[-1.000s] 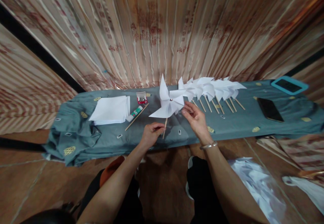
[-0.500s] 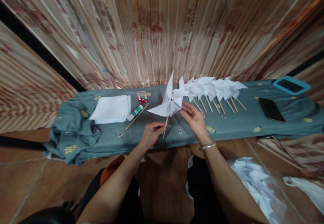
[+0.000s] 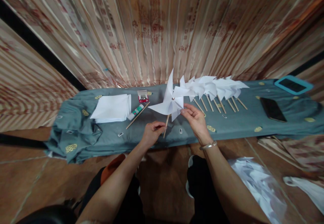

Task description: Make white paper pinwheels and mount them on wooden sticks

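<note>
1. Head view, left hand (image 3: 151,133): thumb and forefinger are pressed together, pinching the wooden stick (image 3: 165,134) of a white paper pinwheel (image 3: 167,106) near its lower end.
2. Head view, right hand (image 3: 196,121): fingers are bent, thumb close to the forefinger, their tips at the pinwheel's lower right blade; whether they pinch it or merely touch it, I cannot tell.
3. Head view, placement: the pinwheel stands above the left fingertips and just left of the right ones, its blades partly in front of the row of finished pinwheels (image 3: 209,87).
4. Head view, writing: print on the green-labelled glue stick (image 3: 135,112) and red box (image 3: 143,100) is too small to read.
</note>
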The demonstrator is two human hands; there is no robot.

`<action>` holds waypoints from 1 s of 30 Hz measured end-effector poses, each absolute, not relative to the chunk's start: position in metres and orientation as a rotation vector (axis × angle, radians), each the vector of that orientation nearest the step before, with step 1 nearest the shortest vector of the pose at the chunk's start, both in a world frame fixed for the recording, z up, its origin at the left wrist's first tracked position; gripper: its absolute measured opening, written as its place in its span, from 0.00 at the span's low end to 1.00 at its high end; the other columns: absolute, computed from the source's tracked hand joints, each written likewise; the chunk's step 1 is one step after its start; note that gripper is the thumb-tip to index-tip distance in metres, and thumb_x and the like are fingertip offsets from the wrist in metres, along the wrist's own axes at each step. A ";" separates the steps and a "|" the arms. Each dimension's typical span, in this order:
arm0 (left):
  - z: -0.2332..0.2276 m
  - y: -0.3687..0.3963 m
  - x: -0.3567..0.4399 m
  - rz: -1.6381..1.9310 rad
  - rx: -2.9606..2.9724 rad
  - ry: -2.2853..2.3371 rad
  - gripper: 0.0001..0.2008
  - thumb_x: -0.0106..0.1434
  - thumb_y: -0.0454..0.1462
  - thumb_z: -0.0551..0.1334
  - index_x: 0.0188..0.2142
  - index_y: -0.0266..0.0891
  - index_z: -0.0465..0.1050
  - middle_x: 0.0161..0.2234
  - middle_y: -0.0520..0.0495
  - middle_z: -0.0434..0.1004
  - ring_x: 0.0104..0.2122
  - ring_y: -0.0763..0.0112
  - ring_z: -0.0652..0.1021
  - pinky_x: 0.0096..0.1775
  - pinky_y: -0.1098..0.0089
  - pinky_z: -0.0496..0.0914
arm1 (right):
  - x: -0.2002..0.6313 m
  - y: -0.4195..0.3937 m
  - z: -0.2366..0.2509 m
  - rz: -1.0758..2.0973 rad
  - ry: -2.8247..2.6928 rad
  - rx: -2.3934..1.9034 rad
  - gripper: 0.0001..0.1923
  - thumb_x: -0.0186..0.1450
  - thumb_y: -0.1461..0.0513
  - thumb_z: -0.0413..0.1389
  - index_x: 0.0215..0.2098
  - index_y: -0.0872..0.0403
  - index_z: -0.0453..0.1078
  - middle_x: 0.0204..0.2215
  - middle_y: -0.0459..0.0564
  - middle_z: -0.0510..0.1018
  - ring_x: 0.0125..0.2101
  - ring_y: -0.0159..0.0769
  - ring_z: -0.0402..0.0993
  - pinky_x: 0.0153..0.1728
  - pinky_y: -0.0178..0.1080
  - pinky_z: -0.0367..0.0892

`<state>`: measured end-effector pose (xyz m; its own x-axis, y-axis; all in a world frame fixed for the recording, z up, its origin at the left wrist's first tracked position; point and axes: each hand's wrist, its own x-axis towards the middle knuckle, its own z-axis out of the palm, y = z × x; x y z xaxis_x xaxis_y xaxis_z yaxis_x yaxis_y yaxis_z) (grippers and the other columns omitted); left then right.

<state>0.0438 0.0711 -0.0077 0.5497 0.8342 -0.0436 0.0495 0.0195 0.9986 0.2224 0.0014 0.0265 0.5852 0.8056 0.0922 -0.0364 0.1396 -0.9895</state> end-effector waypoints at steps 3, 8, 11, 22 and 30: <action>-0.007 0.071 0.044 0.730 1.410 0.799 0.04 0.47 0.35 0.68 0.26 0.38 0.80 0.24 0.51 0.79 0.24 0.74 0.75 0.31 0.74 0.71 | 0.221 0.000 0.027 0.707 -0.743 -1.305 0.24 0.50 0.48 0.66 0.41 0.50 0.74 0.26 0.45 0.81 0.31 0.37 0.76 0.38 0.41 0.70; -0.009 0.071 0.045 0.745 1.410 0.799 0.04 0.47 0.35 0.68 0.26 0.38 0.81 0.24 0.52 0.78 0.24 0.75 0.74 0.30 0.75 0.70 | 0.218 0.000 0.030 0.731 -0.703 -1.280 0.23 0.48 0.49 0.67 0.39 0.50 0.75 0.24 0.43 0.80 0.30 0.36 0.76 0.37 0.40 0.71; -0.011 0.072 0.045 0.743 1.439 0.803 0.05 0.48 0.36 0.68 0.26 0.38 0.81 0.24 0.51 0.79 0.24 0.74 0.75 0.30 0.74 0.70 | 0.216 0.000 0.031 0.739 -0.710 -1.284 0.23 0.48 0.49 0.67 0.39 0.51 0.75 0.23 0.43 0.79 0.29 0.36 0.76 0.37 0.40 0.71; -0.011 0.071 0.046 0.758 1.430 0.792 0.07 0.47 0.38 0.68 0.27 0.38 0.81 0.26 0.50 0.80 0.26 0.72 0.76 0.32 0.73 0.70 | 0.207 0.000 0.030 0.812 -0.748 -1.225 0.23 0.49 0.50 0.68 0.39 0.51 0.76 0.22 0.42 0.79 0.27 0.33 0.75 0.33 0.37 0.70; -0.014 0.069 0.047 0.752 1.381 0.778 0.08 0.46 0.38 0.69 0.27 0.37 0.81 0.27 0.50 0.80 0.28 0.71 0.77 0.34 0.71 0.70 | 0.196 0.000 0.023 0.875 -0.896 -1.243 0.21 0.52 0.48 0.66 0.38 0.52 0.75 0.23 0.43 0.79 0.26 0.33 0.74 0.30 0.35 0.67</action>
